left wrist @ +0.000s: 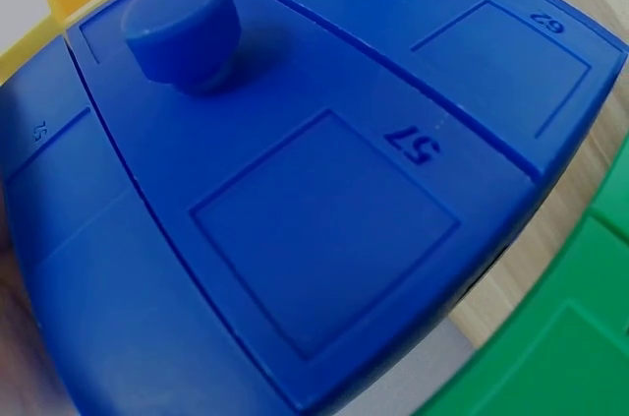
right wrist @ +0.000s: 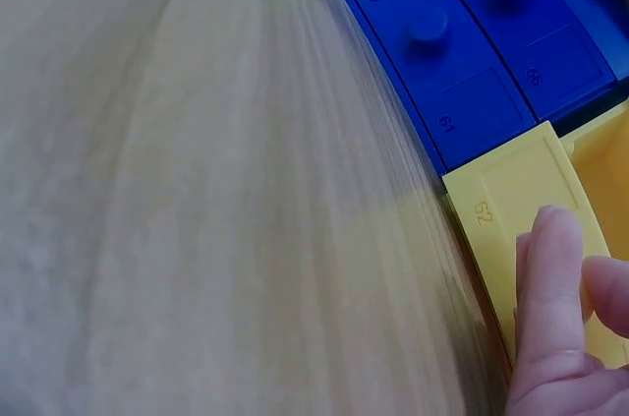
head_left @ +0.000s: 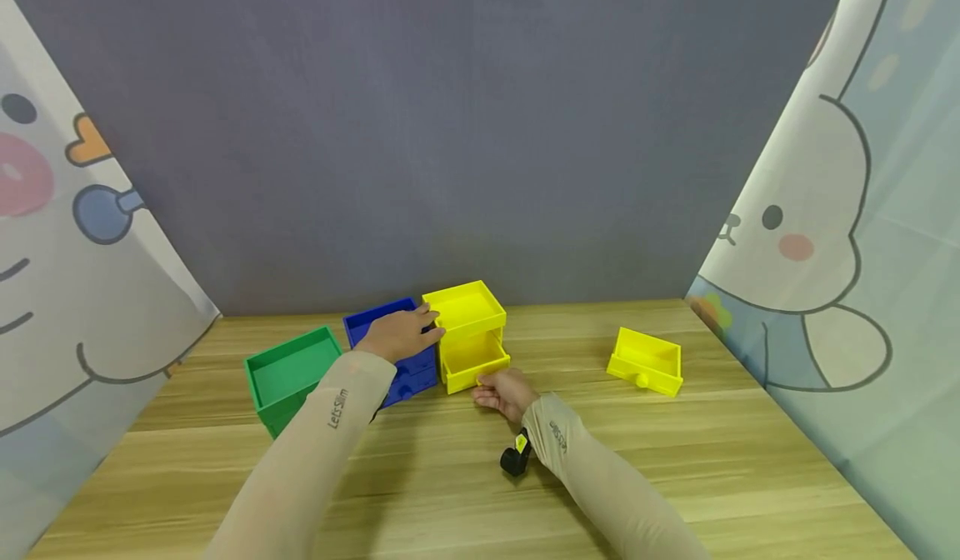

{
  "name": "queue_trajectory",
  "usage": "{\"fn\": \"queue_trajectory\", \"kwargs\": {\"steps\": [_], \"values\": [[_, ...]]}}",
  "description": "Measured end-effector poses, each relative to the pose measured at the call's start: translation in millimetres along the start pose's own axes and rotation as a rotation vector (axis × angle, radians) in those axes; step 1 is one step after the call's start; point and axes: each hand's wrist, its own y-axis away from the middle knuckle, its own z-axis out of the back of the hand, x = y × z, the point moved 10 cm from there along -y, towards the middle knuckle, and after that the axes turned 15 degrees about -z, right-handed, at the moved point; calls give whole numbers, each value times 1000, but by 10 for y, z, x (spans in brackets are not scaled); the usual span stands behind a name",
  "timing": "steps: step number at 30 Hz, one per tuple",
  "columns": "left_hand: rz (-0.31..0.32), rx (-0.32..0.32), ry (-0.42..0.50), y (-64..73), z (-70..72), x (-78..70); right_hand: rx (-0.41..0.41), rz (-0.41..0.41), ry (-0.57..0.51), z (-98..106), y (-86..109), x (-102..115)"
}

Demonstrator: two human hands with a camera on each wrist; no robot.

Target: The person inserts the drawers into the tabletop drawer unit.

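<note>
A yellow cabinet (head_left: 467, 300) has its lower drawer (head_left: 468, 360) pulled part way out and an open gap above it. My right hand (head_left: 508, 392) is at that drawer's front, index finger and thumb pinching around its knob, which the fingers hide. In the right wrist view, the finger (right wrist: 552, 288) lies along the yellow drawer front (right wrist: 521, 175). My left hand (head_left: 401, 333) reaches over the blue cabinet (head_left: 408, 377), its fingers extended to the yellow cabinet's upper left edge. The left wrist view is filled by blue drawer fronts (left wrist: 324, 229) with round knobs.
A green cabinet (head_left: 292, 364) stands left of the blue one, partly behind my left sleeve. A separate yellow drawer (head_left: 647, 360) lies on the wooden table (head_left: 570, 343) to the right, knob facing me. A grey wall (head_left: 465, 143) rises behind, with cartoon-printed cloths at both sides.
</note>
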Motion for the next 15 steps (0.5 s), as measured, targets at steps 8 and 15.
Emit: {"fn": "queue_trajectory", "kwargs": {"steps": [8,15], "values": [[-3,-5,5,6,10,-5,-13,-7,-5,28,8,-31],[-8,-12,11,0,3,0,-30,44,8,51,65,-32]]}}
